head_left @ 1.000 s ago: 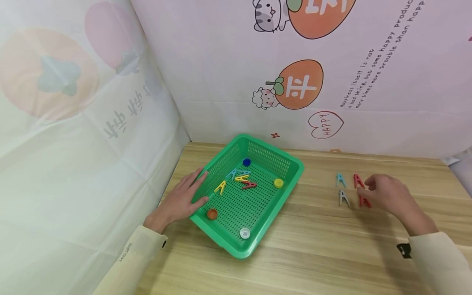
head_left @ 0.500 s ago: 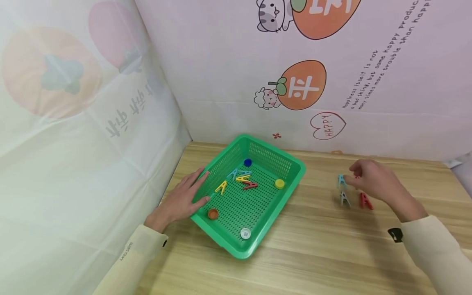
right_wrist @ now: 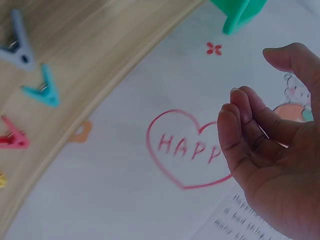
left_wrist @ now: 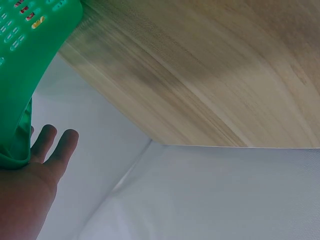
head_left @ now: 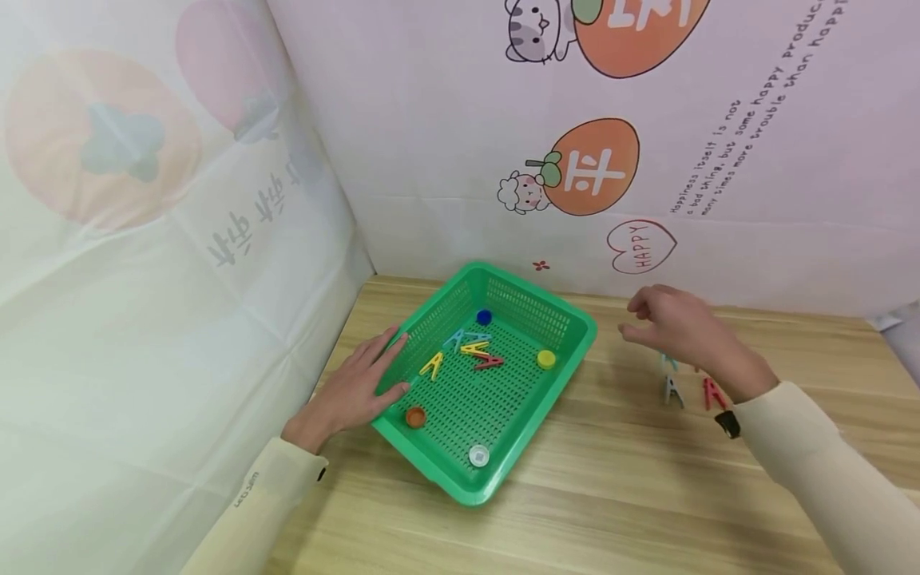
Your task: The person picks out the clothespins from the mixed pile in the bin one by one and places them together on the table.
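A green mesh basket sits slanted on the wooden table; its corner shows in the right wrist view. My left hand rests flat against its left rim with straight fingers. My right hand hovers above the table, just right of the basket. Its fingers are loosely curled and nothing shows between them and the thumb. Below it lie a grey clip, a red clip and a teal clip, which the hand partly hides in the head view.
The basket holds yellow clips, a red clip, a pale blue clip, and blue, yellow, orange and white caps. Printed cloth walls stand behind and to the left.
My right hand has lifted off the clips on the table and moved left and up towards the basket. The left hand and the basket stay where they were.
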`<action>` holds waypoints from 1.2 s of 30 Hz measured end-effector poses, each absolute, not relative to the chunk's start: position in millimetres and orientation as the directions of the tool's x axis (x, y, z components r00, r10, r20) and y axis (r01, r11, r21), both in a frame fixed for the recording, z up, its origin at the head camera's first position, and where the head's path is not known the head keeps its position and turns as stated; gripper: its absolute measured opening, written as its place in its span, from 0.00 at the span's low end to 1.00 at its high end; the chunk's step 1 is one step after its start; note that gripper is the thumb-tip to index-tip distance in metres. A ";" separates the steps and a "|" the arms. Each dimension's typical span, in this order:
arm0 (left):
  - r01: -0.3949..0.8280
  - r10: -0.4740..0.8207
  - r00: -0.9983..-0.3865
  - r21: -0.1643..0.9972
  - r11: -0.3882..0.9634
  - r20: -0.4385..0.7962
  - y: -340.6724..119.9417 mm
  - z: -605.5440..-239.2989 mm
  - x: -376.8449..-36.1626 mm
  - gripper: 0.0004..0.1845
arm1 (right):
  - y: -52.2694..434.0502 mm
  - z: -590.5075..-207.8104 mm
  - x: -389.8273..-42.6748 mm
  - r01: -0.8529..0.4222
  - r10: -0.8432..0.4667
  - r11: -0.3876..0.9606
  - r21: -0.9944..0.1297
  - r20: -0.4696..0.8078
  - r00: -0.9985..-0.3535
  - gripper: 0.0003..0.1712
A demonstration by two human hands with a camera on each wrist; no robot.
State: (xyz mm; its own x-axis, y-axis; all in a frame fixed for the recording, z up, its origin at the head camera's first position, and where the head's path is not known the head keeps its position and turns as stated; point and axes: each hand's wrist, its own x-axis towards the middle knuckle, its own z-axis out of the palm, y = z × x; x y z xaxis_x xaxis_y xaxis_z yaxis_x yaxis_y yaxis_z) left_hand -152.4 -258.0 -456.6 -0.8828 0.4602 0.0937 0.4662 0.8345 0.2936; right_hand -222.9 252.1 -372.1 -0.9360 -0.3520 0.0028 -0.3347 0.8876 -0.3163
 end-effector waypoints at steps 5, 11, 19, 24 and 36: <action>0.467 0.461 -0.882 0.293 0.834 0.095 -259.2 -458.6 -153.4 0.44 | 227.2 -368.9 -226.7 -0.398 -0.406 0.866 -0.303 0.040 -0.913 0.25; 0.460 0.459 -0.885 0.293 0.838 0.077 -258.8 -457.9 -154.9 0.45 | 199.4 -366.8 -230.1 -0.450 -0.453 0.849 -0.278 0.056 -0.890 0.22; 0.459 0.459 -0.885 0.299 0.837 0.074 -258.8 -457.3 -154.2 0.45 | 162.8 -364.9 -235.7 -0.570 -0.571 0.778 -0.263 0.080 -0.817 0.19; 0.461 0.462 -0.884 0.301 0.835 0.072 -258.2 -457.9 -154.7 0.45 | 143.4 -365.5 -240.5 -0.621 -0.620 0.750 -0.227 0.083 -0.780 0.19; 0.454 0.457 -0.887 0.298 0.840 0.063 -258.5 -457.2 -156.0 0.45 | 100.7 -370.7 -262.3 -0.660 -0.672 0.725 -0.197 0.007 -0.740 0.20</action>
State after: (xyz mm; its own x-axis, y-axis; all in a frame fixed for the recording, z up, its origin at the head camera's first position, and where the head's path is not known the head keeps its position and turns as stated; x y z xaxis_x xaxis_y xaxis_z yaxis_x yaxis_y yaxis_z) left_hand -156.0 -258.5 -457.2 -0.8871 0.4572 0.0629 0.4539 0.8396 0.2984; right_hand -262.3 100.7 -370.7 -0.7404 -0.6721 0.0071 -0.6600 0.7250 -0.1968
